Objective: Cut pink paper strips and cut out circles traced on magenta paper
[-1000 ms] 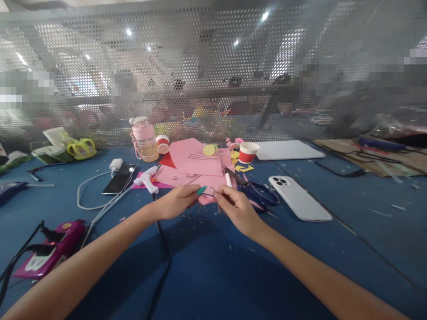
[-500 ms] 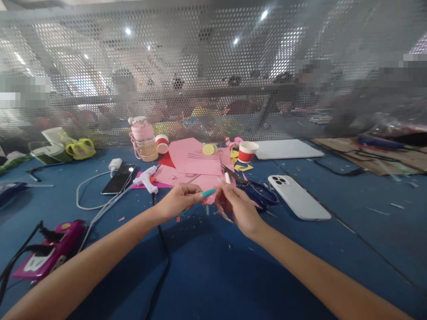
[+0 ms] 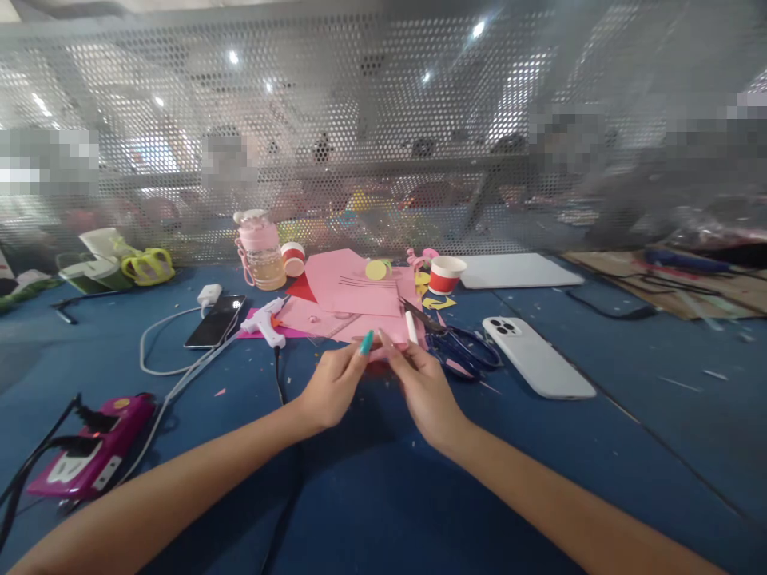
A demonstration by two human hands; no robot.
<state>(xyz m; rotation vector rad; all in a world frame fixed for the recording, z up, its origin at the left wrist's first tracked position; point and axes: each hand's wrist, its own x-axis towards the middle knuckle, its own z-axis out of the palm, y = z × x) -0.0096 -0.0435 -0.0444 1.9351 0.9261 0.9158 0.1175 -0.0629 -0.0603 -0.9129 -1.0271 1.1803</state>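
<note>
My left hand [image 3: 335, 387] and my right hand [image 3: 430, 391] meet in front of me, fingertips almost touching. Between them they pinch a small pink paper piece [image 3: 379, 354], mostly covered by the fingers. Just beyond lie pink paper sheets [image 3: 365, 295] with a few dark lines, and a yellow paper disc [image 3: 376, 270] rests on top. To the right of my right hand are dark-handled scissors [image 3: 470, 347], and a short white stick [image 3: 411, 327] lies close to its fingertips. A white glue gun [image 3: 264, 324] sits to the left of the papers.
On the left are a purple power strip [image 3: 105, 447], a black phone [image 3: 216, 321] and cables. A pink-lidded bottle [image 3: 262, 251] and a red-and-white cup [image 3: 447, 275] stand at the back. A white phone [image 3: 536, 355] lies right. A perforated metal screen [image 3: 371, 104] rises behind.
Both hands have turned so their thumbs point forward and come closer together. The pink paper piece, earlier hanging below the fingers, now lies flatter between both hands.
</note>
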